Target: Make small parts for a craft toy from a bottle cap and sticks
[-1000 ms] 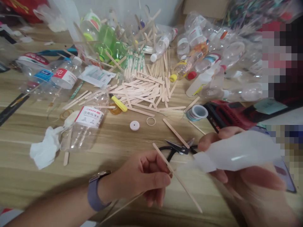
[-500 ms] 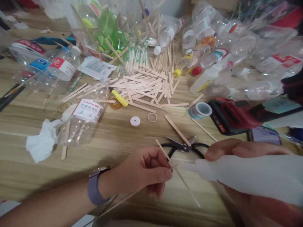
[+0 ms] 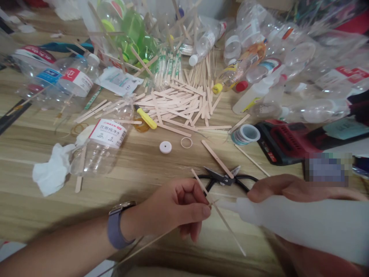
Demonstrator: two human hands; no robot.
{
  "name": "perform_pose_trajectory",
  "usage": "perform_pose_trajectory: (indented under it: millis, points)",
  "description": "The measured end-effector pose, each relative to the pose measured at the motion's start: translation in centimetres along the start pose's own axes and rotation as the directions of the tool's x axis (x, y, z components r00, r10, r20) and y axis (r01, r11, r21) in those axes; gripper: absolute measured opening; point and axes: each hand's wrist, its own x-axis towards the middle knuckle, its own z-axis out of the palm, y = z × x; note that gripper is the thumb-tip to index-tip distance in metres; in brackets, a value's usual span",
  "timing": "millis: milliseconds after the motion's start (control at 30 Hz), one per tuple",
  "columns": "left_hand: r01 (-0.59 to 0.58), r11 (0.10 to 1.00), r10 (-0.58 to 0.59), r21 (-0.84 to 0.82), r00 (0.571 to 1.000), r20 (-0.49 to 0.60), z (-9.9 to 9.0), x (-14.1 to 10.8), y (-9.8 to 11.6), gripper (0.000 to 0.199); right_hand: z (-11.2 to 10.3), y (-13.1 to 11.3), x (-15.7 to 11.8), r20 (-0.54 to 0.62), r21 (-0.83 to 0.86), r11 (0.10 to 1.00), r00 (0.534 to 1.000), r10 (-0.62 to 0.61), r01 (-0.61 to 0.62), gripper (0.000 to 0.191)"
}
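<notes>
My left hand [image 3: 184,209] pinches a thin wooden skewer [image 3: 155,239] between thumb and fingers. The skewer runs out behind the hand toward the lower left. Near my fingertips, a second thin stick [image 3: 229,223] crosses its tip at a slant. My right hand [image 3: 278,186] is wrapped around a white squeeze bottle [image 3: 305,221] lying nearly level. Its narrow nozzle points left, right at the crossing; whether it touches the sticks I cannot tell. Just beyond both hands lie black-handled scissors [image 3: 221,179], with a flat craft stick [image 3: 216,158] resting over them.
Loose craft sticks [image 3: 175,105] are heaped mid-table. Clear plastic bottles [image 3: 106,142] stand or lie left and right. A white disc [image 3: 165,147], a spool [image 3: 246,134], a yellow-handled tool [image 3: 146,117] and a red-black power tool [image 3: 282,142] lie nearby. Crumpled tissue [image 3: 53,169] is at left.
The squeeze bottle in my right hand has tilted slightly, its rear end sinking a little. My left hand and the crossed sticks are nearly still.
</notes>
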Motion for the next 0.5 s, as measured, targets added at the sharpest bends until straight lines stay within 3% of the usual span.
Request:
perform_pose_trajectory:
  millis: [167, 367, 500]
  points:
    - [0.012, 1.000, -0.012, 0.020, 1.000, -0.018, 0.1, 0.0, 0.2, 0.036, 0.1, -0.2, -0.2, -0.091, -0.044, 0.996, 0.993, 0.074, -0.079, 0.039]
    - [0.014, 0.999, -0.013, 0.051, 1.000, -0.026, 0.3, -0.2, 0.4, 0.035, 0.5, -0.3, -0.2, -0.059, -0.024, 0.993, 0.992, 0.110, -0.112, 0.038]
    - [0.013, 0.999, -0.012, 0.053, 0.999, -0.031, 0.2, -0.1, 0.3, 0.034, 1.5, -0.8, -0.2, -0.164, -0.049, 0.985, 0.974, 0.156, -0.166, 0.034]
